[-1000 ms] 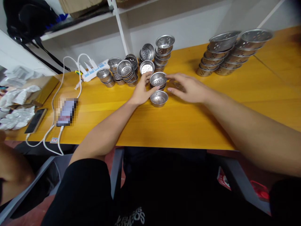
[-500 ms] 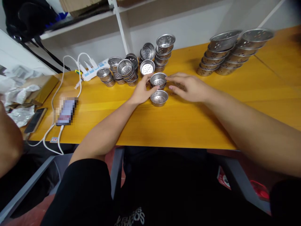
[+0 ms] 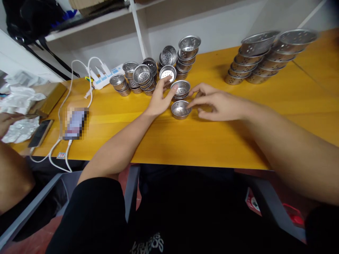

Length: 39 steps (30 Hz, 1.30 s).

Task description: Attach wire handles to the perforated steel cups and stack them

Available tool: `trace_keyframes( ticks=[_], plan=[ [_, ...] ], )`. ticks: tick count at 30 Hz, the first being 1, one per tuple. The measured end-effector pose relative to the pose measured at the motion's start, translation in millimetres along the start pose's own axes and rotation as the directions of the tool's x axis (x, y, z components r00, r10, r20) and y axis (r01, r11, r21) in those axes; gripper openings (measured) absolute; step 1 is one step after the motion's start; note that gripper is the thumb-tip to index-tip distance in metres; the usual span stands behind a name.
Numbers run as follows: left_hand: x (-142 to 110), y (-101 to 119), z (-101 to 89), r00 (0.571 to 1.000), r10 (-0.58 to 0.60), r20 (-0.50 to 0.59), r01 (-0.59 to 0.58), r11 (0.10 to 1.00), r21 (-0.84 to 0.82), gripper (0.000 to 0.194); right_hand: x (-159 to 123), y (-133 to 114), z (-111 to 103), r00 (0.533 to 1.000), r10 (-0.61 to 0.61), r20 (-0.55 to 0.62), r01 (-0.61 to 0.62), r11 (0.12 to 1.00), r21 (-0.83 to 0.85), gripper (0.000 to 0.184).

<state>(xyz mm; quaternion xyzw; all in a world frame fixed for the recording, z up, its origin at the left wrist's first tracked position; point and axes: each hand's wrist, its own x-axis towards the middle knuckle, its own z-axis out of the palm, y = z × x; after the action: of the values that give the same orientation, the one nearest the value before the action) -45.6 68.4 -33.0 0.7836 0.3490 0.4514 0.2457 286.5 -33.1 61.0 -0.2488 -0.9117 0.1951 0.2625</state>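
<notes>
In the head view, a short stack of perforated metal cups (image 3: pixel 181 88) stands in front of me. A single perforated metal cup (image 3: pixel 180 110) sits just nearer to me on the tabletop. My left hand (image 3: pixel 160 97) is open at the stack's left side, thumb at its rim and fingers reaching toward a bright cup (image 3: pixel 167 73) behind. To the right, my right hand (image 3: pixel 214 103) is open, its fingers apart and bent. Its index fingertip is at the single cup's right rim; whether it touches cannot be made out.
More cup stacks (image 3: pixel 143 76) stand behind, and two taller leaning stacks (image 3: pixel 239 67) at the right. A power strip (image 3: pixel 106 77), white cables, a phone (image 3: pixel 76 123) and another phone (image 3: pixel 40 133) lie left. Another person's arm (image 3: pixel 13 173) is at the far left.
My right hand has moved down toward me, from beside the short stack to the single cup. My left fingers and thumb have lifted slightly. At far left, the other person's hand has come into view.
</notes>
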Motion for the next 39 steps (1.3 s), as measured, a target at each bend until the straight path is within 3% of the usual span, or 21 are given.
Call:
trace_keyframes(
  ticks=[2,5,11,14,17,21,26,29,34,39],
  plan=[
    [1.7,8.7,-5.3,0.997,0.008,-0.077,-0.007,1.000,0.016,0.103,1.0,-2.5,2.8,0.998,-0.032,0.060,0.031,0.999,0.025,0.033],
    [0.1,30.1,-15.8,0.993,0.052,-0.105,-0.044,0.996,0.076,0.101,3.6,-14.5,3.6,0.999,-0.050,0.020,0.049,0.996,0.076,0.035],
    [-14.8,77.8,-21.5,0.962,0.259,0.090,-0.271,0.944,0.185,0.109,2.5,-46.7,-2.9,0.969,0.032,-0.246,-0.023,0.999,0.039,0.039],
    [-19.4,89.9,-14.0,0.961,0.240,0.141,-0.265,0.941,0.208,0.117,1.1,-46.4,-2.1,0.959,0.063,-0.276,-0.063,0.998,0.007,0.046],
    [-18.3,90.7,-9.5,0.969,0.200,0.147,-0.229,0.949,0.217,0.117,1.3,-40.5,-2.0,0.962,0.061,-0.267,-0.068,0.998,-0.017,0.049],
    [-14.4,84.8,-10.8,0.958,0.249,0.141,-0.274,0.941,0.201,0.112,3.1,-35.8,-3.5,0.977,0.036,-0.208,-0.044,0.999,-0.032,0.056],
    [-16.7,87.0,-11.2,0.948,0.269,0.172,-0.298,0.937,0.180,0.103,4.7,-27.4,-2.2,0.991,0.020,-0.132,-0.024,0.999,-0.026,0.032],
    [-18.7,91.6,-11.0,0.947,0.265,0.182,-0.297,0.938,0.177,0.101,4.5,-21.6,-3.0,0.989,0.055,-0.135,-0.058,0.998,-0.018,0.029],
    [-17.7,90.6,-13.2,0.961,0.226,0.162,-0.255,0.948,0.191,0.101,4.0,-21.5,-5.5,0.976,0.038,-0.212,-0.038,0.999,0.004,0.037],
    [-17.2,86.4,-12.7,0.956,0.241,0.164,-0.268,0.949,0.164,0.098,4.7,-21.1,-4.3,0.971,0.071,-0.229,-0.072,0.997,0.005,0.057]
  ],
)
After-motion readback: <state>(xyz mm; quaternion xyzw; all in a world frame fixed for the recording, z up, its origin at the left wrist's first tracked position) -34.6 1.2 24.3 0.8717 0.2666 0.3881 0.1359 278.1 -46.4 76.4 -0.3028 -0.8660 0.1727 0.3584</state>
